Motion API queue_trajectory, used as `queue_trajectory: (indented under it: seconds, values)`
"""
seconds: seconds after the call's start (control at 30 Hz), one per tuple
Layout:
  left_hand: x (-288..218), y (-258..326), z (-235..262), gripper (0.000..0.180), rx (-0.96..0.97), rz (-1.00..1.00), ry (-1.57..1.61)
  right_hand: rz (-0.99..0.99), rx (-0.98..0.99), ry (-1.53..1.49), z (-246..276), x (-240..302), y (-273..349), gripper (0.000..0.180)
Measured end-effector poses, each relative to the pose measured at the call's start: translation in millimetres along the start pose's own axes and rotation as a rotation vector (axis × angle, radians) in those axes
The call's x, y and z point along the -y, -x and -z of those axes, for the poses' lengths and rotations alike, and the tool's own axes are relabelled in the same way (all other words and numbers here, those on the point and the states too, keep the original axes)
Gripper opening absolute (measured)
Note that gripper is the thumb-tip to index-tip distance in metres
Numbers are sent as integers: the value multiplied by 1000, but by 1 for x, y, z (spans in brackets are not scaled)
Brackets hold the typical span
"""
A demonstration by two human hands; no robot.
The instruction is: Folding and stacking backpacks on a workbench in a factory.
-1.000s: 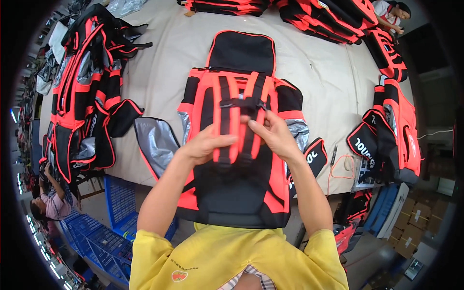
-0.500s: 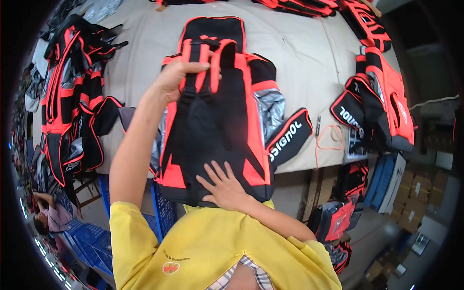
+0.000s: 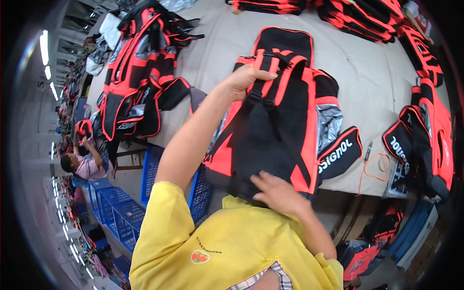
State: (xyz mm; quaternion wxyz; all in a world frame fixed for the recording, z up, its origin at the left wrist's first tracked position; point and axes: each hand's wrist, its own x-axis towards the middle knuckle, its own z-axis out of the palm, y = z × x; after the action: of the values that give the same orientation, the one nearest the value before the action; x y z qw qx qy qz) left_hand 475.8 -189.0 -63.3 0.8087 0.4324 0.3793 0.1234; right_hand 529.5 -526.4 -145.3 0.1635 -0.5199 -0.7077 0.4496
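Observation:
A black backpack [image 3: 285,150] with neon coral trim and silver side pockets lies on the table, its strap side up and its bottom end against my body. My left hand [image 3: 245,81] is closed on the coral and black shoulder strap [image 3: 258,72] near the top, its thumb across the strap. Over the lower back panel is my right hand [image 3: 281,193], fingers apart and slightly blurred, holding nothing. I cannot tell whether it touches the fabric. A black side flap with white lettering [image 3: 340,151] sticks out to the right.
More coral and black bags lie at the left [image 3: 140,63] and right [image 3: 437,140], with stacked pieces [image 3: 357,19] at the far edge. A thin tool [image 3: 368,151] and orange cord [image 3: 372,169] lie right. Blue crates [image 3: 121,212] stand lower left, near another person [image 3: 89,159].
The view has swung left, so the table and backpack appear farther right. My right hand has shifted a little and its fingers blur. The left hand keeps its hold on the strap.

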Motion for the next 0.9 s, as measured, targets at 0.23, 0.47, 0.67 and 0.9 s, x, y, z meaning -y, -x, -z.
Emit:
queue_trajectory:
  seconds: [0.23, 0.47, 0.67, 0.9]
  values:
    - [3, 36, 28, 37, -202, -58, -200, -621, -598, 468, 99, -56, -6, 65]
    - [80, 99, 87, 66, -962, -697, -1821, -597, -967, -444, 69, -164, 64, 38]
    - [221, 102, 73, 61, -613, -457, -1749, -567, -972, 55, 79, -71, 50, 34]
    - [273, 80, 91, 67, -722, -341, -1560, -570, -533, 571, -7, -121, -16, 70]
